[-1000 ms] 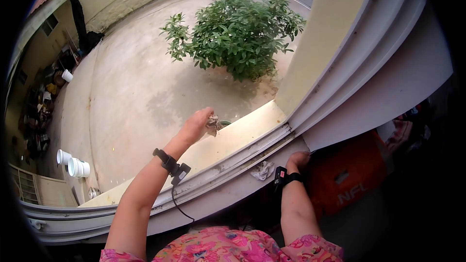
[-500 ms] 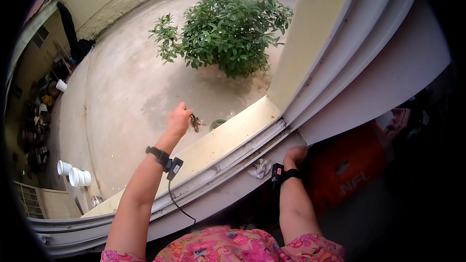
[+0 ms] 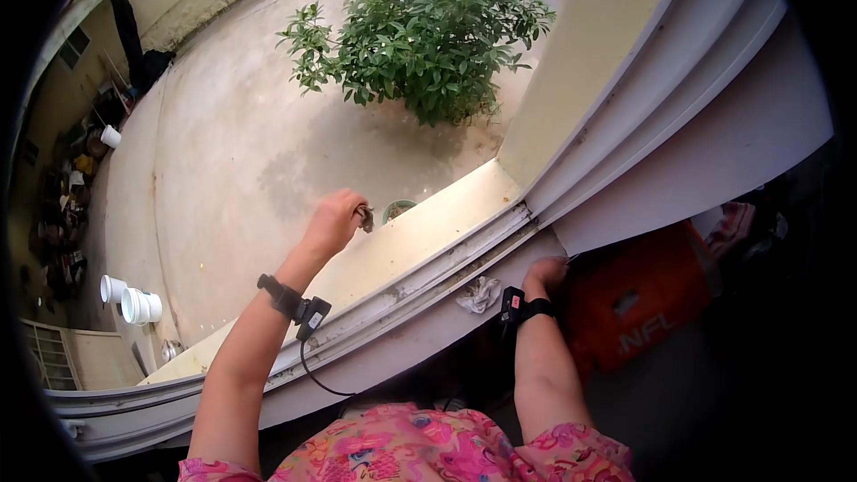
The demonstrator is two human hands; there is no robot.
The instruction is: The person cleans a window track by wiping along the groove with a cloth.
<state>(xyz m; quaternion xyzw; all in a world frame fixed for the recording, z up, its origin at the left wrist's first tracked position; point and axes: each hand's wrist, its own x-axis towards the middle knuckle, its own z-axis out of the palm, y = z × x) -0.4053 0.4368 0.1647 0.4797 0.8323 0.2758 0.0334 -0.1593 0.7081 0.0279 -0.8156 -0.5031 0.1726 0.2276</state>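
My left hand (image 3: 336, 221) is closed on a small crumpled, dirty cloth (image 3: 364, 217), held out over the outer edge of the cream window ledge (image 3: 420, 241). At the inner sill by the lower edge of the white panel, my right hand (image 3: 545, 275) rests with its fingers mostly hidden, so its grip cannot be made out. A crumpled white tissue (image 3: 479, 295) lies on the inner sill to the left of my right hand. Between the ledge and the sill runs the window track (image 3: 446, 261), with dark dirt in its grooves.
Outside stands a leafy bush (image 3: 420, 36), with a green pot (image 3: 398, 210) just beyond the ledge. White buckets (image 3: 141, 306) stand at the lower left. An orange bag (image 3: 638, 303) sits at the right, under the white panel (image 3: 705, 152). A black cable hangs from my left wrist.
My left hand has moved left from its earliest position, and less of the cloth now shows beyond its fingers. My right hand has stayed by the panel. The view has shifted slightly.
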